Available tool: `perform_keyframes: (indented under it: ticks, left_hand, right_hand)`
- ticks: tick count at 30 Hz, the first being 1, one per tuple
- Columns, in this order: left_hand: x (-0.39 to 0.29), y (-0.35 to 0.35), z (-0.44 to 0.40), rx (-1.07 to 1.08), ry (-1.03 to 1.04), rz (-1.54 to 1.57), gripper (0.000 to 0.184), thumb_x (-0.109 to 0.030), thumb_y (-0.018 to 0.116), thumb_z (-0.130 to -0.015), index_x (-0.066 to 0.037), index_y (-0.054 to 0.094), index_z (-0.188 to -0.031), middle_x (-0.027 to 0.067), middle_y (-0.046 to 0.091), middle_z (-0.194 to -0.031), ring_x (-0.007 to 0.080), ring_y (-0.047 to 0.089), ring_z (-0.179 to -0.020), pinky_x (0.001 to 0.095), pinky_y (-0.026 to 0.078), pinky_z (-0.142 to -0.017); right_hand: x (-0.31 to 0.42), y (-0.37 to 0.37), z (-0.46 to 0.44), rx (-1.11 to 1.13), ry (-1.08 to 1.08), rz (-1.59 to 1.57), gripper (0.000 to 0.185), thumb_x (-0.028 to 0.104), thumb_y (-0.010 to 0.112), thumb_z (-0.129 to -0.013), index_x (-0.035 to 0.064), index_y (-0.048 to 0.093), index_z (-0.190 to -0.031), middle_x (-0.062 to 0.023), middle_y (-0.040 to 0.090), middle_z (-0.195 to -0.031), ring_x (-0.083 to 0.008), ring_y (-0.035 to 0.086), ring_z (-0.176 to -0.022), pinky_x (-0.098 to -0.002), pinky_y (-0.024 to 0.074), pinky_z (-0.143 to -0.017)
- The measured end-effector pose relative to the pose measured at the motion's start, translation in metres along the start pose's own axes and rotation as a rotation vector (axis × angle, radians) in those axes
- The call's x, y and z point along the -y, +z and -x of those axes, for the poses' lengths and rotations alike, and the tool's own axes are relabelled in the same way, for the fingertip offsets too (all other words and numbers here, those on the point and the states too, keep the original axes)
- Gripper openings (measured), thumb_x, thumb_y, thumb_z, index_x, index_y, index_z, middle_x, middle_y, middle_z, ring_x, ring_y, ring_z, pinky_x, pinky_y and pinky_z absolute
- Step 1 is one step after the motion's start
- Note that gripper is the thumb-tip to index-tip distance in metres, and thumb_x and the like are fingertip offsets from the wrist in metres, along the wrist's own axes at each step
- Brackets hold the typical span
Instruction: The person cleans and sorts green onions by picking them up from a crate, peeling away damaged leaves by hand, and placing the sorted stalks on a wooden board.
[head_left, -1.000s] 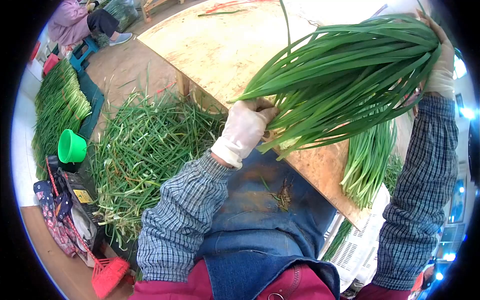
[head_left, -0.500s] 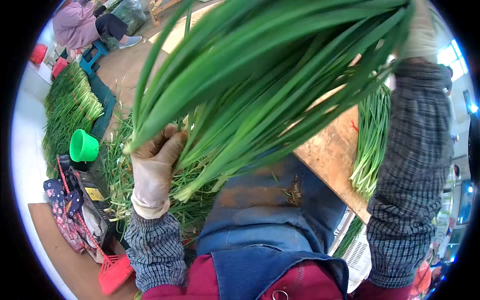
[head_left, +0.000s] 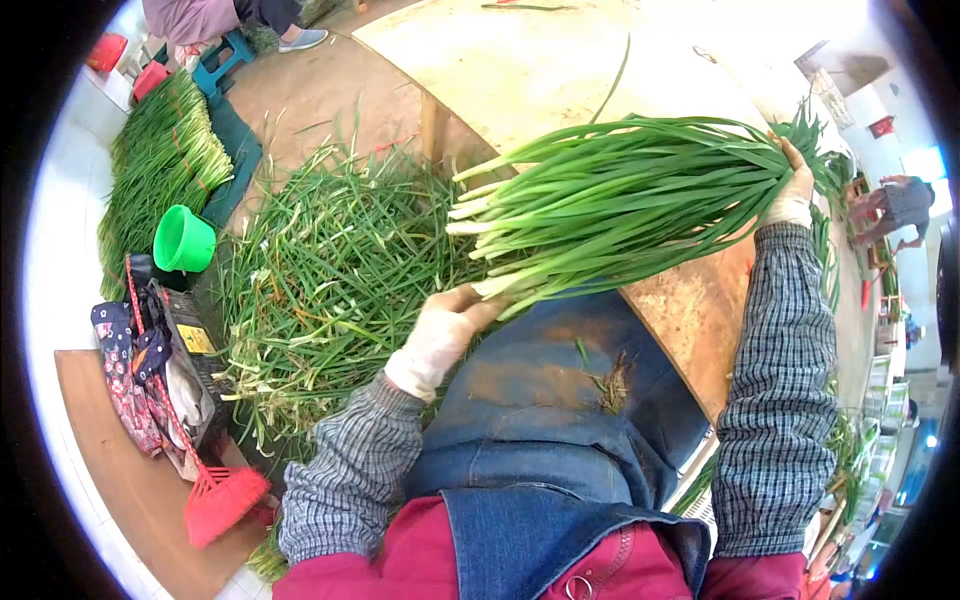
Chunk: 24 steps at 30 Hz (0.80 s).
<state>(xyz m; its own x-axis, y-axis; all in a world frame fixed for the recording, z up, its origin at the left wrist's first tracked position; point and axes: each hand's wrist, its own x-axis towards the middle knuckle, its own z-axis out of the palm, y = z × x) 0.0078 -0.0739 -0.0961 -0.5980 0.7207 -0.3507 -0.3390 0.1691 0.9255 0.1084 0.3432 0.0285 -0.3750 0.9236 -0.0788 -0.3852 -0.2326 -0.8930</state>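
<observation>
A large bunch of green leafy stalks [head_left: 630, 195] is held out over my lap and the corner of the wooden board [head_left: 690, 310]. My right hand [head_left: 795, 190], in a thin pale glove, is wrapped round the leafy end. At the other end the pale stalk bases fan out to the left. My left hand [head_left: 445, 335], gloved with bare fingertips, pinches the lowest stalk bases. Beneath the bunch lies my denim apron [head_left: 520, 400], with a clump of dry brown scraps [head_left: 612, 385] on it.
Loose green trimmings [head_left: 340, 290] are heaped left of the board. Beyond them are bundled stalks [head_left: 160, 165], a green bucket [head_left: 184, 240] and a red brush [head_left: 225, 500]. One person [head_left: 200, 15] sits at the top left; another person [head_left: 900, 208] is at the far right.
The bunch has moved down and away from the camera, its bases now spread apart. My left hand has shifted right, and my right hand has lowered. The view has shifted too.
</observation>
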Motion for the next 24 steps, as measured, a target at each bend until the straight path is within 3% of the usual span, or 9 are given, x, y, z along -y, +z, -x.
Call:
perform_keyframes:
  ticks: [3, 7, 11, 16, 18, 19, 20, 21, 24]
  left_hand:
    - [0.0, 0.017, -0.017, 0.066, -0.132, 0.244, 0.033, -0.013, 0.064, -0.083, 0.0, 0.058, -0.113, 0.0077, 0.062, -0.106, 0.0139, 0.057, -0.094, 0.0249, 0.045, -0.082]
    - [0.022, 0.032, -0.042, 0.033, 0.291, 0.203, 0.036, -0.014, 0.062, -0.086, 0.0, 0.052, -0.117, 0.0082, 0.06, -0.109, 0.0145, 0.06, -0.09, 0.0279, 0.052, -0.071]
    - [0.007, 0.032, -0.036, 0.046, 0.095, 0.434, 0.031, -0.015, 0.054, -0.089, 0.004, 0.054, -0.113, 0.0133, 0.062, -0.102, 0.0175, 0.063, -0.085, 0.0285, 0.051, -0.074]
    - [-0.018, -0.028, 0.003, 0.126, 0.01, -0.191, 0.027, -0.015, 0.048, -0.087, 0.003, 0.063, -0.101, 0.0144, 0.067, -0.079, 0.0175, 0.065, -0.071, 0.0285, 0.051, -0.07]
    - [-0.012, -0.075, 0.024, -0.12, -0.137, -0.352, 0.028, -0.021, 0.052, -0.086, 0.001, 0.065, -0.097, 0.0122, 0.066, -0.072, 0.0185, 0.065, -0.065, 0.0292, 0.051, -0.063]
    - [0.01, -0.109, 0.032, -0.347, -0.214, -0.635, 0.027, -0.022, 0.055, -0.084, 0.0, 0.065, -0.096, 0.0124, 0.066, -0.072, 0.0177, 0.065, -0.064, 0.0293, 0.051, -0.06]
    - [0.029, -0.141, 0.037, -0.394, -0.225, -1.407, 0.024, -0.021, 0.056, -0.082, -0.003, 0.067, -0.095, 0.0106, 0.066, -0.07, 0.0173, 0.064, -0.063, 0.0304, 0.051, -0.06]
    - [0.046, -0.165, 0.044, -0.479, -0.249, -1.575, 0.027, -0.018, 0.057, -0.08, -0.004, 0.065, -0.102, 0.0137, 0.067, -0.088, 0.0187, 0.065, -0.066, 0.033, 0.052, -0.062]
    - [0.004, -0.11, 0.029, -0.477, 0.218, -1.189, 0.037, -0.02, 0.059, -0.079, -0.003, 0.058, -0.112, 0.0173, 0.059, -0.113, 0.0205, 0.065, -0.078, 0.0313, 0.052, -0.07]
  right_hand:
    - [-0.008, -0.015, -0.006, -0.001, 0.009, 0.026, 0.023, 0.013, 0.049, -0.085, -0.0027, 0.062, -0.093, -0.0134, 0.065, -0.085, -0.0248, 0.063, -0.074, -0.0353, 0.0537, -0.069]
    - [-0.009, -0.02, -0.008, 0.02, 0.0, 0.018, 0.024, 0.014, 0.049, -0.084, -0.0026, 0.062, -0.093, -0.0131, 0.065, -0.083, -0.0244, 0.062, -0.071, -0.0338, 0.0539, -0.066]
    - [-0.007, -0.011, -0.001, 0.015, 0.009, 0.02, 0.024, 0.014, 0.05, -0.083, -0.0034, 0.063, -0.092, -0.0122, 0.065, -0.081, -0.023, 0.061, -0.069, -0.0324, 0.0535, -0.065]
    - [-0.011, -0.022, -0.012, 0.094, -0.016, -0.014, 0.023, 0.012, 0.049, -0.083, -0.0041, 0.063, -0.092, -0.0119, 0.065, -0.081, -0.0223, 0.062, -0.071, -0.0322, 0.0538, -0.066]
    - [-0.01, -0.025, -0.011, 0.148, -0.023, -0.022, 0.024, 0.012, 0.05, -0.084, -0.0048, 0.062, -0.096, -0.0125, 0.065, -0.083, -0.0219, 0.062, -0.07, -0.0321, 0.0543, -0.066]
    - [-0.01, -0.029, -0.014, 0.157, -0.006, -0.035, 0.025, 0.012, 0.05, -0.084, -0.0044, 0.061, -0.099, -0.0142, 0.065, -0.088, -0.024, 0.063, -0.074, -0.034, 0.0542, -0.069]
    - [-0.011, -0.035, -0.019, 0.167, 0.012, -0.049, 0.027, 0.013, 0.05, -0.085, -0.004, 0.061, -0.103, -0.016, 0.065, -0.093, -0.0262, 0.064, -0.079, -0.0359, 0.0542, -0.072]
    - [-0.014, -0.039, -0.023, 0.214, 0.017, -0.071, 0.027, 0.013, 0.05, -0.085, -0.0038, 0.06, -0.104, -0.0159, 0.065, -0.092, -0.0257, 0.064, -0.078, -0.0355, 0.0543, -0.071]
    - [-0.016, -0.051, -0.034, 0.299, 0.017, -0.077, 0.029, 0.015, 0.051, -0.086, -0.0031, 0.058, -0.108, -0.0143, 0.066, -0.09, -0.0248, 0.064, -0.078, -0.0347, 0.0541, -0.071]
